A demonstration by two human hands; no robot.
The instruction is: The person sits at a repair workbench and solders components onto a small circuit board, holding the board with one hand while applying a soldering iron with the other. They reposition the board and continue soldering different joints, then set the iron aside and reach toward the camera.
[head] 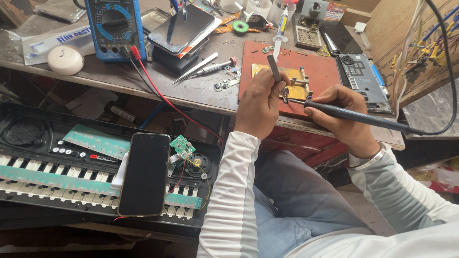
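My left hand grips a pair of grey tweezers that stick up from the fist, over a yellow board holder on a red mat. My right hand holds a dark soldering iron like a pen, its metal tip touching a small part at the holder's front edge. The iron's black cable loops away to the right. Both arms wear white sleeves, and a metal bangle sits on my right wrist.
A blue multimeter with red and black leads, a white round puck, phones, a syringe, loose tweezers and an opened phone crowd the bench. Lower left, an opened keyboard carries a black phone and a green circuit board.
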